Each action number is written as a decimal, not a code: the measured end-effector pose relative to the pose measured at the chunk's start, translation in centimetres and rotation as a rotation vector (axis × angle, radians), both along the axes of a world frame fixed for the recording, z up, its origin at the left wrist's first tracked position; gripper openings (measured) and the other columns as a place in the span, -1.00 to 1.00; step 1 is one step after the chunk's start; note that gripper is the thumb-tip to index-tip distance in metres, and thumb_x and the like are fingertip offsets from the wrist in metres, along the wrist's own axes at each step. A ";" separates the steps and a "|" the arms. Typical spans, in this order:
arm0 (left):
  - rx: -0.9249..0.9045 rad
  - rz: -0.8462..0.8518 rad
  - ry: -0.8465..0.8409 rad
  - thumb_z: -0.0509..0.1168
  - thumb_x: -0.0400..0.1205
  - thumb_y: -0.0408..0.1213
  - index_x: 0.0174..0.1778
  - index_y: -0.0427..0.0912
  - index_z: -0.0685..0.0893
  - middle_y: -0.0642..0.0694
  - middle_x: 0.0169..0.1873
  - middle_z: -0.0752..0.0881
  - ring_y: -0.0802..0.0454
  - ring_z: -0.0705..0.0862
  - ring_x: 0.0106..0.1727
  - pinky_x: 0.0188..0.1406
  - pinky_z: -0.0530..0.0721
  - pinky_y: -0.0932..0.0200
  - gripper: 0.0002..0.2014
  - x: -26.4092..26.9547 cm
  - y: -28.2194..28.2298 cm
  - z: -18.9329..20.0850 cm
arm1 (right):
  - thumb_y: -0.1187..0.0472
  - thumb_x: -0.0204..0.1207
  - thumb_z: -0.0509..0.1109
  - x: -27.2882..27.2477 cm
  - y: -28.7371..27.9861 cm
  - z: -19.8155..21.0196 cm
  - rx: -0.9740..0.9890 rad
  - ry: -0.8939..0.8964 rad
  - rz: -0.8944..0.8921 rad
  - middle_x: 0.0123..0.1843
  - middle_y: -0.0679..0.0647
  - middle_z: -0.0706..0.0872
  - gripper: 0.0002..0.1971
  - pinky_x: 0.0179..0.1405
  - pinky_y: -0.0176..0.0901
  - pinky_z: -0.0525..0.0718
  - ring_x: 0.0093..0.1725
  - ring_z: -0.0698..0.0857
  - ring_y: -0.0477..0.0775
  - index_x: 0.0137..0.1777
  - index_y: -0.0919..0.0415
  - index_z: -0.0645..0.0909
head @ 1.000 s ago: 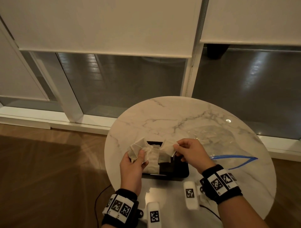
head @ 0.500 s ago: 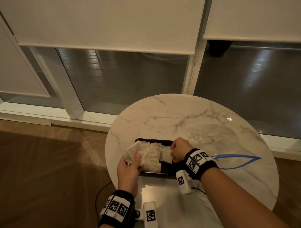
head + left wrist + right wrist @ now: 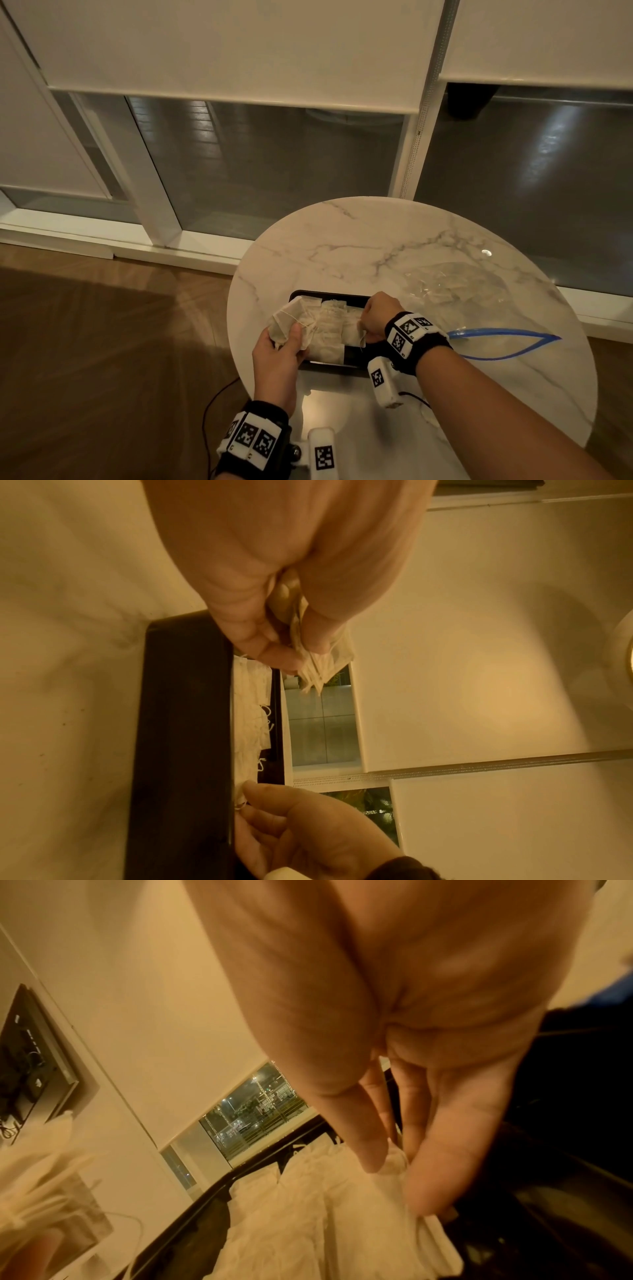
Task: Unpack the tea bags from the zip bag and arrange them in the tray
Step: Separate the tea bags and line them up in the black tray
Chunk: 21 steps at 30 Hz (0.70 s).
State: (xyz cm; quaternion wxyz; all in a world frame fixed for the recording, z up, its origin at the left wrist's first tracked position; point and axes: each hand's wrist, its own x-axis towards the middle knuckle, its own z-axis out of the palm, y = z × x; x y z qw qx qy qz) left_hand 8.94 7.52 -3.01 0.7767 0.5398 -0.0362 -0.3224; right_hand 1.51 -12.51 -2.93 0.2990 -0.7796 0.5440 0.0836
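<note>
A black tray sits on the round marble table and holds a row of pale tea bags. Over the tray's left end, my left hand grips a bunch of tea bags; the left wrist view shows thumb and fingers pinching that bunch. My right hand is down at the tray's right part, pinching one tea bag that lies against the row. In the right wrist view my fingertips hold its white edge. The clear zip bag lies to the right.
The zip bag's blue zipper mouth gapes open toward the table's right edge, with a few tea bags still showing inside. A black cable hangs off the near left edge. Window frames and wooden floor lie beyond.
My right hand has gone down and left from above the tray into it, carrying its tea bag onto the row. My left hand has stayed at the tray's left end with its bunch.
</note>
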 end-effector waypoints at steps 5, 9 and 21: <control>-0.022 0.008 0.005 0.34 0.72 -0.40 0.30 -0.22 0.69 -0.20 0.13 0.83 -0.09 0.82 0.14 -0.15 0.81 0.20 -0.76 0.0 0.1 0.0 | 0.24 0.41 0.58 -0.4 -0.1 0.3 0.029 0.026 -0.054 -0.13 0.15 0.72 -0.78 -0.67 -0.32 0.45 -0.23 0.73 0.08 -0.01 0.28 0.67; -0.027 0.006 0.000 0.35 0.71 -0.41 0.30 -0.22 0.69 -0.20 0.13 0.83 -0.09 0.83 0.13 -0.12 0.81 0.16 -0.76 0.1 0.0 -0.1 | 0.26 0.44 0.55 -0.6 -0.3 0.0 0.030 0.015 -0.096 -0.18 0.14 0.71 -0.86 -0.80 -0.40 0.34 -0.32 0.69 0.07 -0.09 0.27 0.65; -0.022 0.022 0.002 0.36 0.71 -0.40 0.29 -0.20 0.70 -0.19 0.11 0.83 -0.06 0.83 0.10 -0.17 0.80 0.22 -0.76 0.2 -0.1 -0.3 | 0.24 0.29 0.64 0.3 -0.4 -0.2 0.061 -0.050 -0.184 -0.20 0.14 0.77 -0.80 -0.73 -0.37 0.40 -0.30 0.70 0.08 -0.18 0.25 0.68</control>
